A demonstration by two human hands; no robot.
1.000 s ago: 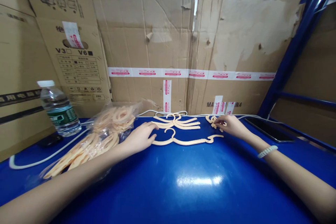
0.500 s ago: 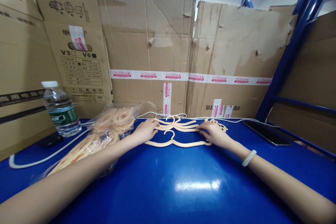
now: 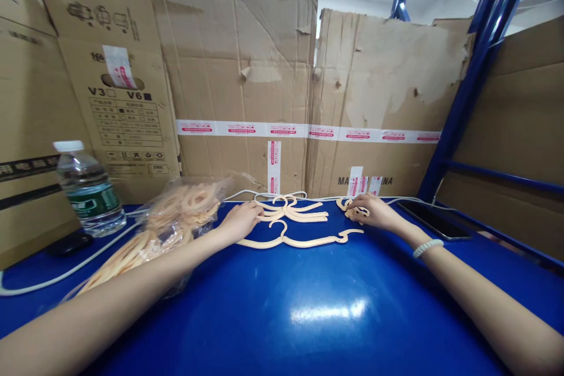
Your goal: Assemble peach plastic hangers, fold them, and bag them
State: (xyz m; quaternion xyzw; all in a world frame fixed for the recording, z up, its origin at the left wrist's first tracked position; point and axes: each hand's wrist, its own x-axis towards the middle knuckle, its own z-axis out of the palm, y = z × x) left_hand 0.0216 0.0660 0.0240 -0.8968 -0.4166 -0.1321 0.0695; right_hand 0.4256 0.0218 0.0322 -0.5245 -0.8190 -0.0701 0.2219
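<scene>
My left hand [image 3: 242, 218] rests over the left ends of several stacked beige plastic hangers [image 3: 304, 217], its fingers curled onto them. Nearer to me lies a single beige hanger [image 3: 264, 244], hook pointing away; its left end is partly behind that hand. At its right end sits a small beige hook-shaped piece [image 3: 351, 235]. To the right, my right hand [image 3: 374, 212] has its fingers bent down onto a small heap of curved beige pieces [image 3: 345, 205], partly hiding them. Those fingers look closed on one of the pieces, though the grip is partly covered.
A clear plastic bag [image 3: 176, 211] of beige parts lies left, under my left forearm. Behind it stand a water bottle [image 3: 90, 194] and a black object [image 3: 68, 245]. A phone [image 3: 434, 220] lies right. White cable [image 3: 66, 276] runs along the cardboard wall [image 3: 247, 88].
My right hand has moved from the hangers' right ends to the small heap further right. A hook-shaped piece now shows at the near hanger's right end. My left hand stays on the stack.
</scene>
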